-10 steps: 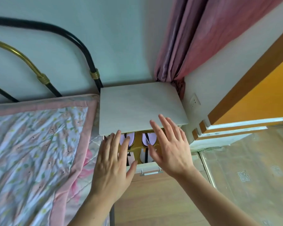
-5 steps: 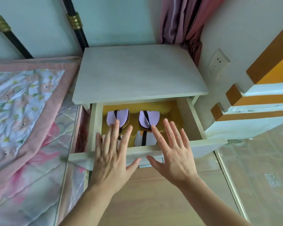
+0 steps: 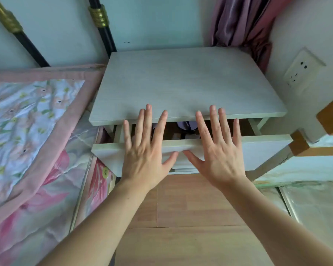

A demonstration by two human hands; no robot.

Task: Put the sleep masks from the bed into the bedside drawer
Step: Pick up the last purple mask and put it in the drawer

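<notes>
The bedside drawer (image 3: 265, 150) of the pale wooden nightstand (image 3: 185, 83) stands a narrow gap open. Through the gap I see part of a lilac sleep mask (image 3: 186, 125) with a black strap inside; the others are hidden under the top and behind my fingers. My left hand (image 3: 145, 150) and my right hand (image 3: 218, 150) lie side by side, fingers straight and spread, palms against the drawer's front panel. Neither hand holds anything.
The bed with a pink floral quilt (image 3: 31, 127) lies at the left, its black and gold headboard bars (image 3: 102, 25) behind. A pink curtain (image 3: 242, 22) hangs in the back right corner. A wall socket (image 3: 302, 72) and an orange-trimmed step (image 3: 315, 150) are at the right. Wooden floor (image 3: 181, 237) is below.
The drawer has slid inward from wide open to a narrow gap. Both hands moved forward with its front panel, and the masks are now mostly hidden under the nightstand top.
</notes>
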